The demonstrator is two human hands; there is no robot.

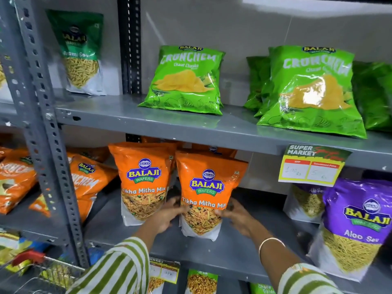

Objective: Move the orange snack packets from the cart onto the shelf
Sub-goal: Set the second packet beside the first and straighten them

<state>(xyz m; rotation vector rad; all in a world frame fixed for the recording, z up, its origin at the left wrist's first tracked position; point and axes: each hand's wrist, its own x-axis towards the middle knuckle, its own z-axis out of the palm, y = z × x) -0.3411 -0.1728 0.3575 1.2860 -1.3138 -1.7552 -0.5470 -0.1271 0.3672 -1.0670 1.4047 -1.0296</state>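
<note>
Grey metal shelving fills the view, with green Crunchem bags [184,81] on the upper board and orange stock on the middle shelf [244,253] below it. 2 orange Tikha Mitha Mix packets stand upright near that shelf's front edge: the left packet [142,181] rests alone, and the right packet [206,194] is held just beside it, with more orange packs behind both. The left hand [167,217] presses the packet's lower left side and the right hand [235,215] its lower right side, so the fingers [176,203] are clamped on the pouch from both flanks. Its long axis runs vertically, base touching the shelf board as far as can be seen, and it lies straight ahead of both hands, neither clearly nearer. A purple Aloo Sev bag [356,225] stands toward the shelf's right end, well apart. The cart [42,272] shows only as wire and a red handle at the lower left corner. Judging by this, the packet is being settled into line, and letting go needs it balanced upright.
</note>
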